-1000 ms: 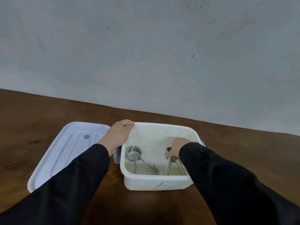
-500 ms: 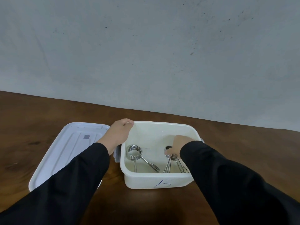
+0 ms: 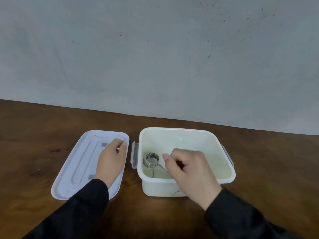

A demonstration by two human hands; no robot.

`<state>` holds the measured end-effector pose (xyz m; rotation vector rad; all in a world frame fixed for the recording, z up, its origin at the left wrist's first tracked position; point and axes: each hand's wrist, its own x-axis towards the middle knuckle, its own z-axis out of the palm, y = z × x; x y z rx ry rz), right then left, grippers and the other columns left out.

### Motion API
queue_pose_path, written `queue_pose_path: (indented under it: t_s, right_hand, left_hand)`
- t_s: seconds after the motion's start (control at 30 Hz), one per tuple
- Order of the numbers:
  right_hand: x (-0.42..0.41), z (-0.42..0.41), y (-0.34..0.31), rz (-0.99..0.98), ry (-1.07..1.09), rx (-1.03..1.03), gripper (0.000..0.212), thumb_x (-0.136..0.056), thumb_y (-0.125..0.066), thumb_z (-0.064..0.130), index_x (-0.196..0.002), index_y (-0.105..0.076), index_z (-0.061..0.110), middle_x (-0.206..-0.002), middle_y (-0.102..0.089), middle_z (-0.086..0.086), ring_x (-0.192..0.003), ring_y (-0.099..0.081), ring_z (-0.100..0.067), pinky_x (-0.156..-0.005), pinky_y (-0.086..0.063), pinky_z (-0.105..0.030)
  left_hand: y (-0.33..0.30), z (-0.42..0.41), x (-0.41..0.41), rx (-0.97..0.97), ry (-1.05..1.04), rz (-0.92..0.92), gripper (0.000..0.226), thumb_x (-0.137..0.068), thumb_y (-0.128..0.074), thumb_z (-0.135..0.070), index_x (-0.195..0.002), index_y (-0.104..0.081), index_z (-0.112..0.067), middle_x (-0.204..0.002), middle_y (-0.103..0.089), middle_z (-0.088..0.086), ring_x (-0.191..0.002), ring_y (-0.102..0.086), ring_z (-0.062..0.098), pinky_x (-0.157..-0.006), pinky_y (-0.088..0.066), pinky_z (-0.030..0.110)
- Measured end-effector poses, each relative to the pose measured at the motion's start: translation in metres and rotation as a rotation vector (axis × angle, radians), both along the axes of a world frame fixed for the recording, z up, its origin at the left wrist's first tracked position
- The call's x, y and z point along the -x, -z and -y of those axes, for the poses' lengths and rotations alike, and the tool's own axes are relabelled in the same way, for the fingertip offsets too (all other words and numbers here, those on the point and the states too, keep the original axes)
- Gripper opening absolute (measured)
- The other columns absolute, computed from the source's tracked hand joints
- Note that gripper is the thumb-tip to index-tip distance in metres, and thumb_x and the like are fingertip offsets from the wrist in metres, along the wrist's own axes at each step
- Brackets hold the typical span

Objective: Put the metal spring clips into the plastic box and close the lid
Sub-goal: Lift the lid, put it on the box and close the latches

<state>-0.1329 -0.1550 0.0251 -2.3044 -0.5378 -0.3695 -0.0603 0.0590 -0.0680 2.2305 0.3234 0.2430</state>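
Left hand [image 3: 112, 161]: resting flat-ish on the lid [image 3: 82, 163], fingers loosely spread toward its far edge, not actually pinching anything as far as I can tell.
Right hand [image 3: 188, 171]: hanging over the near side of the plastic box [image 3: 181, 133], fingers curled in loosely; can't tell if it's got anything in it, the palm side is hidden.
Spring clip [image 3: 151, 160]: one coil sits on the box floor just left of the right hand, legs running toward the near wall. Any other clip would be under that hand, so no idea.
Lid position: lying on the table [image 3: 267, 161] to the left of the box, well clear of the rim, so closing hasn't begun imo.
Latches [image 3: 134, 156]: grey tabs hang off both ends of the box.
Risk 1: the left hand has a top-down rest, not a grip, so the lid could slide along the wood rather than lift.
Risk 2: a clip leg leaning up on the wall could stop the lid from seating.
Risk 3: a latch tab could get trapped under the lid edge.
Risk 4: nobody's holding the box, so pressing the lid on may shove it.
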Motion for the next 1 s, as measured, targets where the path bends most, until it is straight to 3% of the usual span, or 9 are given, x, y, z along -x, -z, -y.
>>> queue_pose_path:
  t_s: [0.1, 0.2, 0.3, 0.47, 0.57, 0.77, 0.87, 0.93, 1.0]
  right_hand:
    - [0.034, -0.022, 0.055, 0.004, -0.12, -0.059, 0.047, -0.093, -0.061, 0.029, -0.055, -0.034, 0.019, -0.052, -0.033, 0.003, -0.048, -0.036, -0.01, -0.048, -0.033, -0.029]
    - [0.044, -0.039, 0.116, -0.161, -0.112, -0.042, 0.044, -0.094, -0.059, 0.037, -0.059, -0.038, 0.019, -0.053, -0.039, 0.003, -0.05, -0.041, -0.011, -0.052, -0.039, -0.033]
    - [0.043, -0.049, 0.15, -0.36, -0.04, -0.007, 0.045, -0.097, -0.055, 0.041, -0.057, -0.04, 0.025, -0.057, -0.045, 0.009, -0.057, -0.045, -0.007, -0.057, -0.036, -0.02]
    - [0.034, -0.058, 0.16, -0.437, 0.055, 0.024, 0.049, -0.098, -0.051, 0.047, -0.065, -0.045, 0.012, -0.062, -0.048, -0.002, -0.065, -0.052, -0.017, -0.063, -0.044, -0.029]
    - [0.031, -0.062, 0.16, -0.411, 0.05, 0.099, 0.049, -0.098, -0.047, 0.049, -0.064, -0.045, 0.014, -0.059, -0.046, 0.0, -0.062, -0.05, -0.016, -0.062, -0.044, -0.03]
    - [0.03, -0.064, 0.156, -0.412, 0.05, 0.109, 0.05, -0.098, -0.048, 0.049, -0.057, -0.038, 0.021, -0.055, -0.04, 0.006, -0.057, -0.044, -0.011, -0.059, -0.043, -0.03]
    - [0.031, -0.064, 0.149, -0.419, 0.026, 0.109, 0.05, -0.098, -0.047, 0.05, -0.06, -0.039, 0.019, -0.057, -0.04, 0.005, -0.058, -0.043, -0.01, -0.06, -0.044, -0.032]
    - [0.036, -0.064, 0.136, -0.388, -0.03, 0.043, 0.048, -0.098, -0.05, 0.048, -0.062, -0.041, 0.018, -0.057, -0.039, 0.005, -0.059, -0.042, -0.01, -0.059, -0.04, -0.028]
    - [0.043, -0.065, 0.115, -0.286, -0.105, -0.082, 0.042, -0.097, -0.053, 0.042, -0.064, -0.045, 0.018, -0.06, -0.042, 0.004, -0.059, -0.042, -0.008, -0.059, -0.036, -0.023]
  left_hand:
    - [0.023, -0.012, 0.037, -0.298, 0.015, 0.01, 0.022, -0.099, -0.051, -0.039, -0.11, -0.065, -0.028, -0.108, -0.069, -0.005, -0.096, -0.062, 0.014, -0.092, -0.047, 0.03]
    - [0.047, -0.026, 0.068, -0.526, 0.115, -0.044, 0.027, -0.096, -0.051, -0.045, -0.112, -0.066, -0.03, -0.119, -0.067, -0.008, -0.111, -0.059, 0.014, -0.102, -0.037, 0.035]
    - [0.065, -0.035, 0.088, -0.588, 0.191, -0.03, 0.034, -0.093, -0.048, -0.055, -0.11, -0.067, -0.032, -0.124, -0.065, -0.01, -0.117, -0.059, 0.013, -0.107, -0.035, 0.038]
    - [0.073, -0.039, 0.095, -0.604, 0.264, -0.011, 0.018, -0.089, -0.067, -0.041, -0.092, -0.07, -0.024, -0.129, -0.067, 0.004, -0.118, -0.063, 0.022, -0.108, -0.041, 0.039]
    - [0.074, -0.039, 0.096, -0.649, 0.276, 0.016, 0.016, -0.094, -0.06, -0.036, -0.088, -0.071, -0.026, -0.131, -0.066, 0.002, -0.118, -0.063, 0.019, -0.111, -0.037, 0.038]
    - [0.059, -0.037, 0.1, -0.656, 0.165, 0.076, 0.023, -0.098, -0.054, -0.031, -0.101, -0.075, -0.023, -0.133, -0.066, 0.001, -0.124, -0.061, 0.02, -0.113, -0.034, 0.039]
    - [0.03, -0.039, 0.104, -0.525, -0.001, 0.113, 0.029, -0.098, -0.055, -0.024, -0.12, -0.072, -0.015, -0.131, -0.068, 0.005, -0.121, -0.061, 0.024, -0.109, -0.039, 0.039]
    - [0.004, -0.045, 0.108, -0.347, -0.139, 0.194, 0.033, -0.098, -0.053, -0.018, -0.126, -0.067, -0.009, -0.119, -0.071, 0.011, -0.106, -0.064, 0.028, -0.096, -0.049, 0.042]
    - [-0.027, -0.054, 0.111, -0.171, -0.272, 0.328, 0.027, -0.099, -0.05, -0.013, -0.12, -0.064, -0.002, -0.101, -0.071, 0.015, -0.084, -0.062, 0.03, -0.075, -0.049, 0.041]
